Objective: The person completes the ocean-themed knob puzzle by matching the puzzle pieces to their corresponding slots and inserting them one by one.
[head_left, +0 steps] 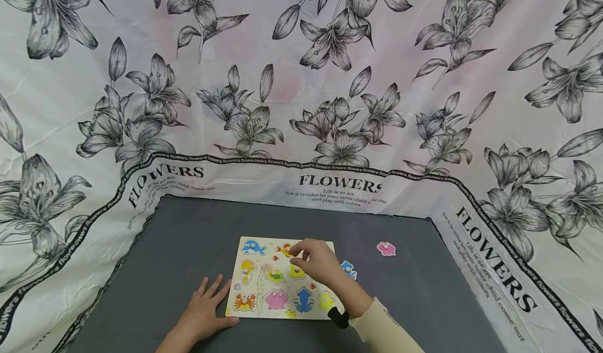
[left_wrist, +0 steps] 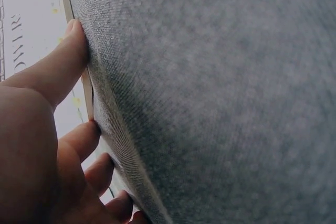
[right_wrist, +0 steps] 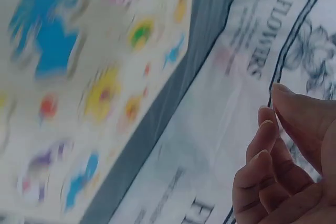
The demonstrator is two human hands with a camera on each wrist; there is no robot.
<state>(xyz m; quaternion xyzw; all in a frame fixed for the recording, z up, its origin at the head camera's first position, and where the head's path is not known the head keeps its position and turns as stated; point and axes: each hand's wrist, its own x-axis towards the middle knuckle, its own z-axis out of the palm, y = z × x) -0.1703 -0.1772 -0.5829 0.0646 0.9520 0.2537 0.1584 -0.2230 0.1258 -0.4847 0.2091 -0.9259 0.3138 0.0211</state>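
A light wooden puzzle board (head_left: 258, 261) with coloured sea animals lies on the grey table. On it are a blue whale (head_left: 254, 247), an orange crab (head_left: 245, 302), a pink shell shape (head_left: 276, 299) and a blue squid shape (head_left: 304, 300). My left hand (head_left: 202, 311) is at the board's lower left corner, fingers spread, thumb along its near edge. Above the upper right part hovers my right hand (head_left: 316, 261), beside a red-and-yellow fish (head_left: 285, 250). Its fingers bend loosely; the right wrist view shows nothing between thumb (right_wrist: 299, 114) and fingertips.
A loose pink shell piece (head_left: 386, 249) lies on the table to the right. Closer to the board's right edge is a blue piece (head_left: 348, 269), partly covered by the right arm. Flower-printed cloth (head_left: 330, 133) rises behind the grey tabletop (head_left: 198, 238) and along its sides.
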